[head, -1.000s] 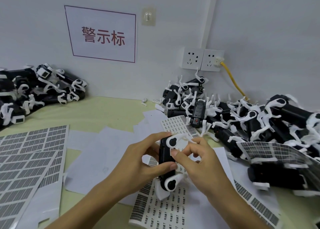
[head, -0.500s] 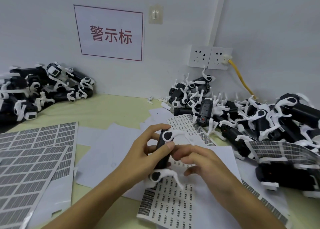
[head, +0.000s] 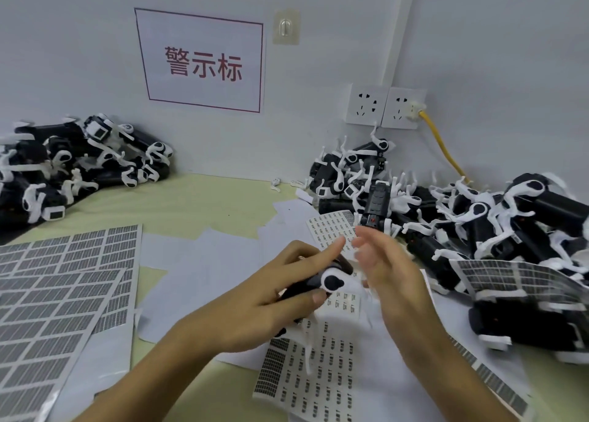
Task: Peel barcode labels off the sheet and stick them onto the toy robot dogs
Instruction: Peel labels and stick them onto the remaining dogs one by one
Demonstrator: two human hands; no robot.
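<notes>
Fingers of my left hand [head: 255, 300] curl around one toy robot dog [head: 322, 283], thumb under its black body and forefinger stretched over the top, so that grip is closed on the toy just above the label sheet [head: 306, 377] in front of me. My right hand [head: 389, 275] hovers just beside the dog's white leg joint, blurred, its fingers loosely spread and holding nothing I can make out; whether a label clings to a fingertip I cannot tell. The sheet lies on white backing papers [head: 197, 262] spread over the yellowish counter [head: 191, 204]. A second label sheet [head: 333, 227] rests farther back, partly under the right-hand pile of dogs [head: 478, 224], and a curled sheet of barcodes [head: 510, 278] leans against that same pile. At my left, two grey barcode sheets [head: 63, 281] lie flat and overlapping. Another heap of dogs [head: 70, 166] sits at the far left against the wall. On the wall hang a red-framed sign [head: 204, 61], a clear hook [head: 286, 26] and a double socket [head: 385, 106] with a yellow cable [head: 441, 147] plugged in.
</notes>
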